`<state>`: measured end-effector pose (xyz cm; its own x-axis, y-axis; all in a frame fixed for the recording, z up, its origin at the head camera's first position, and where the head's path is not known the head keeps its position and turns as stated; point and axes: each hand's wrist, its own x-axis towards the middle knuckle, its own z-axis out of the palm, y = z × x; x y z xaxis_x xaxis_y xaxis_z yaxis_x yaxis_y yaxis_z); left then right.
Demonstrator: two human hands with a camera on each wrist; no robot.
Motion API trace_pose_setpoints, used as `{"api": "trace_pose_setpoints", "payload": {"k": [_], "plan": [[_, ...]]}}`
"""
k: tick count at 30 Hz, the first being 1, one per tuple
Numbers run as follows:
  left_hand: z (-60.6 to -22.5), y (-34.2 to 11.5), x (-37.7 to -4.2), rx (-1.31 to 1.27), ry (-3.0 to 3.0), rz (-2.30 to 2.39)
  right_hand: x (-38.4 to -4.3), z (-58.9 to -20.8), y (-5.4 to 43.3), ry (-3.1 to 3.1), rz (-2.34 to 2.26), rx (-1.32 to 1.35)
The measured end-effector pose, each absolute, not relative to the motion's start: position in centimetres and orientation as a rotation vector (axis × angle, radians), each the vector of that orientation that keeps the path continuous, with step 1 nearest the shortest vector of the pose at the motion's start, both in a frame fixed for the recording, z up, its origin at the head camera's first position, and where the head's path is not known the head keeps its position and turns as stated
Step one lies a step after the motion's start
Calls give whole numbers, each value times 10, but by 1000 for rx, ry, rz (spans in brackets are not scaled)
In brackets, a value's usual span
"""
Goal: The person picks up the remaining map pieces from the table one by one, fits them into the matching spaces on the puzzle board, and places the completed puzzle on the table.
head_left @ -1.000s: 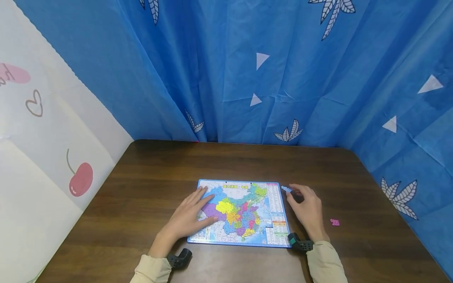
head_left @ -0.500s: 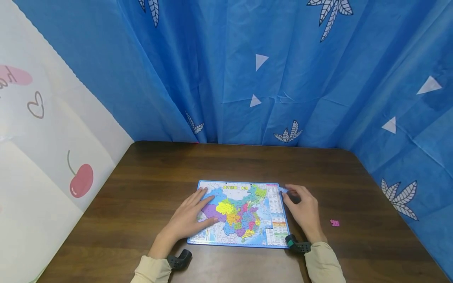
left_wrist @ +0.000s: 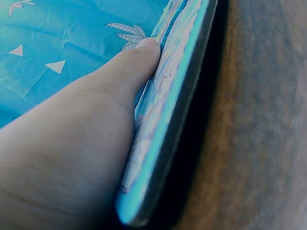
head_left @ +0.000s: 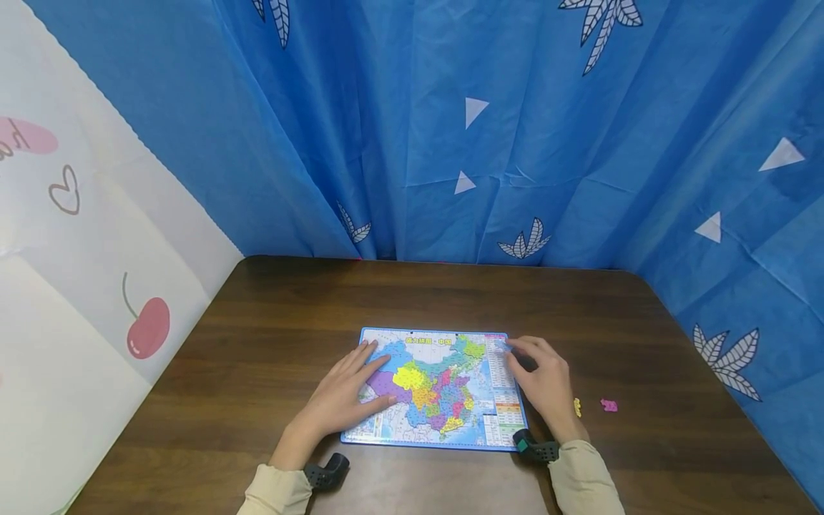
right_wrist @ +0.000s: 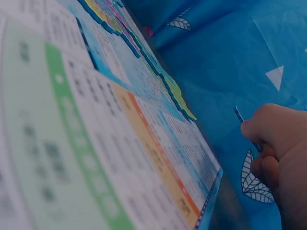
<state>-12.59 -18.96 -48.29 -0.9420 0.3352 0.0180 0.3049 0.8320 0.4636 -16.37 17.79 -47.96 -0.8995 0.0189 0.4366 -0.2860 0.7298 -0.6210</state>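
A map puzzle board of China [head_left: 430,352] with a blue rim lies flat on the table. My left hand [head_left: 344,393] rests on its left part with fingers spread; in the left wrist view the thumb [left_wrist: 144,50] lies along the board's face. At the board's upper right corner, my right hand [head_left: 546,379] pinches a small blue puzzle piece between thumb and fingertips. In the right wrist view that puzzle piece [right_wrist: 238,114] shows edge-on, held above the board and apart from it. The fingers hide much of it.
To the right of my right wrist, a yellow puzzle piece [head_left: 577,407] and a pink puzzle piece [head_left: 609,405] lie on the brown table [head_left: 290,307]. A blue curtain [head_left: 438,143] hangs behind the table, and a white printed cloth [head_left: 84,286] on the left.
My right hand has shifted left with the blue puzzle piece, from beside the board to over its corner. The yellow piece has come into view beside the wrist. My left hand stays put.
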Motion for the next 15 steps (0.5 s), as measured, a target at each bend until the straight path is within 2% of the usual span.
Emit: {"api": "trace_pose_setpoints", "payload": {"k": [15], "plan": [[-484, -189, -126, 512, 2952, 730, -161, -479, 167, -2542, 1030, 239]]}}
